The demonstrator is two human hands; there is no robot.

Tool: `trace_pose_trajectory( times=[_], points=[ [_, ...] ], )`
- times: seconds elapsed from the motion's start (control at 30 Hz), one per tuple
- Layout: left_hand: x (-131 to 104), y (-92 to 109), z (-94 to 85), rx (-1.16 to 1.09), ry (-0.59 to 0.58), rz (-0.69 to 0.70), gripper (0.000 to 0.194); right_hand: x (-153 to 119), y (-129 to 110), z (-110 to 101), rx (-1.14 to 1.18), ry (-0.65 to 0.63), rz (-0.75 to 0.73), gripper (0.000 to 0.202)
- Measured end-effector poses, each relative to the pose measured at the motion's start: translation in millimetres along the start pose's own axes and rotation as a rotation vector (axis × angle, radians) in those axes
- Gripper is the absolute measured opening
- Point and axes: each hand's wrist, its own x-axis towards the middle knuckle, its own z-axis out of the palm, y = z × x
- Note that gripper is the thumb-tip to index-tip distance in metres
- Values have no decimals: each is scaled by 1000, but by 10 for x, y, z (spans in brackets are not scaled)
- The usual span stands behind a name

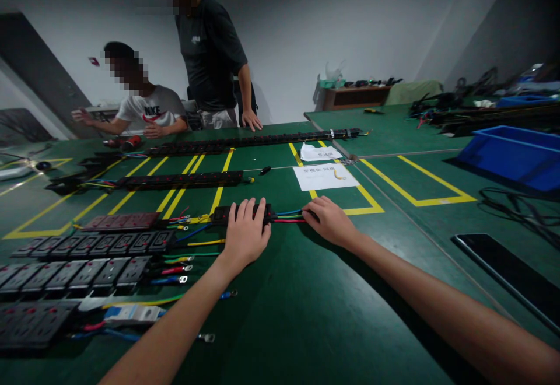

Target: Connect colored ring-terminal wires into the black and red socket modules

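Observation:
My left hand [247, 233] lies over a small black socket module [223, 214], its fingers spread across the top. Blue, green and red wires [289, 217] run from the module's right end to my right hand [326, 219], whose fingers are closed around their far part. The wire ends are hidden under those fingers. Left of the module, yellow wires with ring terminals [199, 219] lie beside a dark red socket strip [120, 221]. Below it are a row of black sockets [96, 244] and a grey socket strip [79, 276] with wires ending in ring terminals.
Long black strips [184, 179] lie across the green table [297, 315] over yellow tape. Paper sheets [326, 177] are beyond my right hand. A blue bin [516, 157], black cables and a dark phone-like slab [507, 277] are at right. Two people [214, 52] are across the table.

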Motion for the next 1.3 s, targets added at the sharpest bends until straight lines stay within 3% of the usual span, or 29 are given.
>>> trace_pose_trajectory(
  times=[1.3],
  points=[
    [3, -5, 14, -17, -17, -5, 61, 3, 8, -6, 0, 4, -1, 19]
  ],
)
